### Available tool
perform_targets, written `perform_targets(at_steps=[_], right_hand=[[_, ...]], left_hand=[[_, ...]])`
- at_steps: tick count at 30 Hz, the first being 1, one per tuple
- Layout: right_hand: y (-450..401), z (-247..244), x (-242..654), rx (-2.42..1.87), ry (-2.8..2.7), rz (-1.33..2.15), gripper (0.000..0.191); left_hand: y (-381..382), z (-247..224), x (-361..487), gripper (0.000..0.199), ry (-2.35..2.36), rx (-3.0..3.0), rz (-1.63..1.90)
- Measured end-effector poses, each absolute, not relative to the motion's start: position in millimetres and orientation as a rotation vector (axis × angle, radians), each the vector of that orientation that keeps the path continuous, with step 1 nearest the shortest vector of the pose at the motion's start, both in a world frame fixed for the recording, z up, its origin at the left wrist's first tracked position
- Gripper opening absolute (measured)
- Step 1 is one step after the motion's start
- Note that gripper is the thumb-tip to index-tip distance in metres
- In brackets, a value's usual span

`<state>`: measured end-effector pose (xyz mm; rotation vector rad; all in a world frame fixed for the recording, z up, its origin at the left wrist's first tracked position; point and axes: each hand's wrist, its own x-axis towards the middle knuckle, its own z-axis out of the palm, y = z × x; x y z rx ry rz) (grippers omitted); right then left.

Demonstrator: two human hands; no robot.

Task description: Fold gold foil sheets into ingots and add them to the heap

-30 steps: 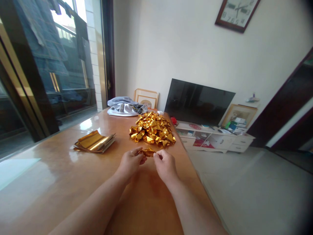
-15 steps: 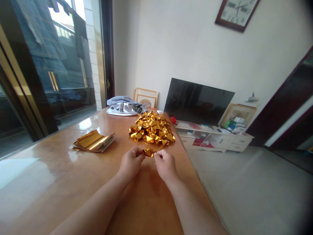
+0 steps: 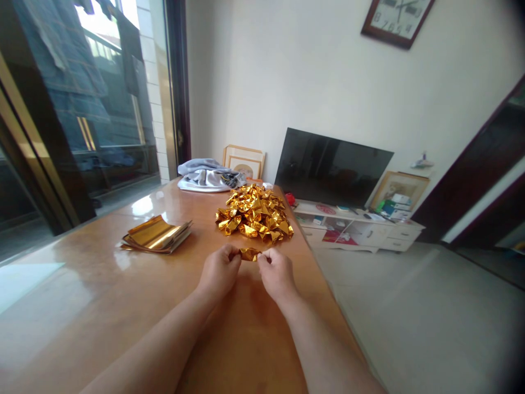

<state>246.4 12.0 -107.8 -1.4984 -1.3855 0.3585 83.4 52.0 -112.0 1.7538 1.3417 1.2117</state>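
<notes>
A small folded piece of gold foil (image 3: 250, 254) is pinched between my left hand (image 3: 219, 271) and my right hand (image 3: 276, 275), one hand at each end. Just beyond my fingers lies a heap of crumpled, folded gold foil pieces (image 3: 254, 216). Neither hand touches the heap. To the left, a stack of flat gold foil sheets (image 3: 156, 235) rests on the glossy wooden table (image 3: 82, 290), with its curled top sheet catching the light.
A grey-white cloth bundle (image 3: 207, 178) and framed pictures (image 3: 244, 161) stand at the table's far end. Beyond the table's right edge, the floor drops away to a low white cabinet (image 3: 356, 230) beneath a dark television (image 3: 332, 167). A glass door (image 3: 82, 109) lies left.
My hands have drawn closer together around the foil piece, which looks shorter and more compact. The view has shifted slightly; the heap and stack have not visibly changed.
</notes>
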Motion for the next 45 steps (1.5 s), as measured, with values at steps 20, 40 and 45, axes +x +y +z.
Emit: perform_targets(at_steps=[20,40,45], right_hand=[[11,-100,255,-1.490,-1.356,0.503,0.038],[5,-93,238,-1.155,-0.971,1.101,0.051],[5,-93,233,-0.947,-0.798,1.400,0.052]], left_hand=[[51,-103,83,0.020,1.155,1.314,1.148],[53,-91,74,0.014,0.944,0.808,0.971],[47,-92,78,0.019,0.891,0.875,0.963]])
